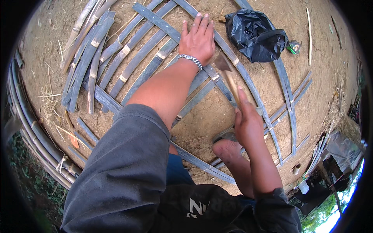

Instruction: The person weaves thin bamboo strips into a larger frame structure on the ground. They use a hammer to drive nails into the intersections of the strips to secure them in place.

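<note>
My left hand (pixel 197 39) lies flat, fingers stretched out, on crossing split-bamboo slats of a lattice (pixel 157 22) on the ground. A silver chain bracelet (pixel 191 59) circles that wrist. My right hand (pixel 248 123) is closed round the wooden handle of a hammer (pixel 232 83). Its head, blurred and dark brown, is just right of my left hand, over the slats; its exact shape is hard to make out. Whether my left fingers press on a nail cannot be seen.
A black plastic bag (pixel 254 37) sits on the far slats, beside a small green item (pixel 294 47). Loose bamboo strips (pixel 91 50) are piled at left, with long bamboo poles (pixel 37 130) along the left edge. My bare foot (pixel 229 149) rests near a slat.
</note>
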Action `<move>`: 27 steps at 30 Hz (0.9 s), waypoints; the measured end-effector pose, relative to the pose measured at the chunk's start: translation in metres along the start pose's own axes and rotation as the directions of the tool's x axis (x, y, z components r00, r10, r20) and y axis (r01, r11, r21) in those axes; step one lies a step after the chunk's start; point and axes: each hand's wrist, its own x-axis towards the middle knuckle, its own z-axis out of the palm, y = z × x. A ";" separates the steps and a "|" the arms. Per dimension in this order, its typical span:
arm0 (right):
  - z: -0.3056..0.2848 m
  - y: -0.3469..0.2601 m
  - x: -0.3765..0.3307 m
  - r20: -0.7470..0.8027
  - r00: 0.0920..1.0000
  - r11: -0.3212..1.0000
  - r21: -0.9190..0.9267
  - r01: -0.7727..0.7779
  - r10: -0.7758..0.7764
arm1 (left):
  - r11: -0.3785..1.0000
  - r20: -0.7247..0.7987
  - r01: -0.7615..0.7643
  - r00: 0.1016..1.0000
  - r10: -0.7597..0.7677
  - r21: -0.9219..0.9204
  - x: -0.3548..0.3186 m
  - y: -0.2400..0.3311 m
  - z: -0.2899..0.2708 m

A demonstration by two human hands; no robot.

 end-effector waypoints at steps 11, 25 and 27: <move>0.017 0.011 -0.016 -0.118 0.992 0.986 0.157 0.062 -0.044 | 1.000 -0.003 -0.012 1.000 0.012 0.004 0.001 0.001 -0.003; 0.053 0.021 -0.011 -0.217 0.965 0.978 0.120 0.172 -0.144 | 1.000 0.010 -0.008 1.000 0.008 -0.015 -0.001 0.002 -0.002; 0.059 0.023 -0.008 -0.164 0.980 0.988 0.091 0.128 -0.112 | 1.000 -0.004 -0.006 1.000 0.006 -0.017 -0.001 0.002 0.000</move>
